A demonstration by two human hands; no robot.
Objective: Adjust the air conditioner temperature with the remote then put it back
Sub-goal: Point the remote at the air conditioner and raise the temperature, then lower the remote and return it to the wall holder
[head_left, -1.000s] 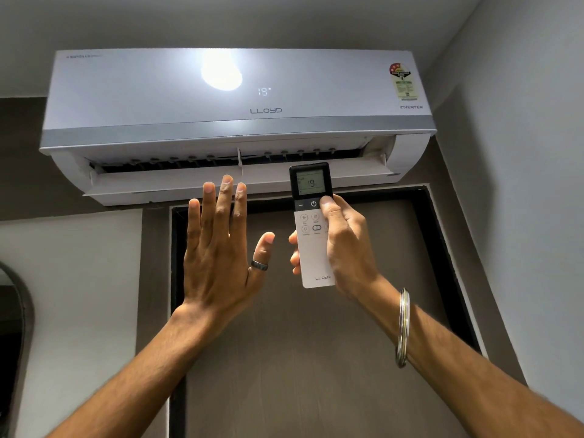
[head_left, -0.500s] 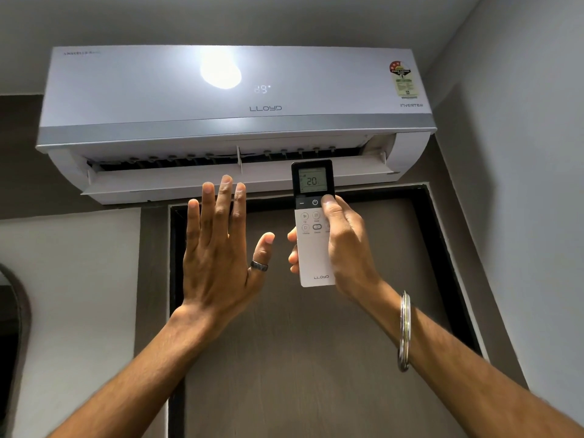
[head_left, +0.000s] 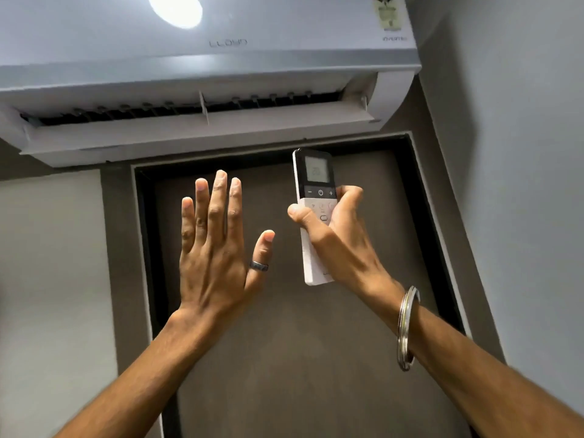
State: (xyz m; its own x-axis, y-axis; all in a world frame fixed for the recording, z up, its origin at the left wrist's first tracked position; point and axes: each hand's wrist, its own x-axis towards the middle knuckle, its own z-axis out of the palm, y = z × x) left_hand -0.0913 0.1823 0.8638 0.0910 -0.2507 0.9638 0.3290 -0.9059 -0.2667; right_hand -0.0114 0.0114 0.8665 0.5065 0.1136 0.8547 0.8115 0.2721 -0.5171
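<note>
A white wall air conditioner (head_left: 284, 55) hangs above a doorway, its flap open. My right hand (head_left: 335, 235) is wrapped around a slim white remote (head_left: 316, 175) with a dark lit screen at its top, held upright just below the unit. The thumb lies across the remote's white button area, off the dark minus, power and plus row. My left hand (head_left: 218, 248) is raised beside it, flat, fingers apart, palm toward the unit, a dark ring on the thumb. It holds nothing.
A brown door (head_left: 284, 358) in a black frame fills the space below the unit. A grey wall (head_left: 521, 184) closes in on the right, a pale wall (head_left: 47, 279) on the left. A metal bangle (head_left: 407, 327) circles my right wrist.
The view has tilted down, so the unit sits higher and its temperature display is out of frame. My right thumb has slid from the top button row across the remote's middle.
</note>
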